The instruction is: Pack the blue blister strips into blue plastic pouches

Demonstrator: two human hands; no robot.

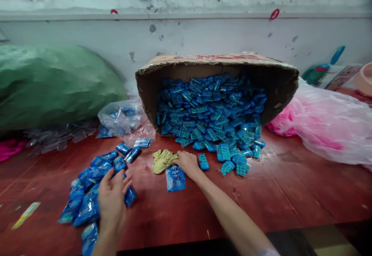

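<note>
The left hand and right hand are apart. The left has loose, spread fingers near a pile of blue packets on the red table. The right touches a yellow cloth beside a flat blue bag; you cannot tell if it grips. A box lies behind.

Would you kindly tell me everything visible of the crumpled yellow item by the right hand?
The crumpled yellow item looks like soft, matte cloth, bunched into folds. It lies on the red tabletop before the open cardboard box. The right hand meets its right end, grip unclear; a flat blue packet lies nearer the camera.
</note>
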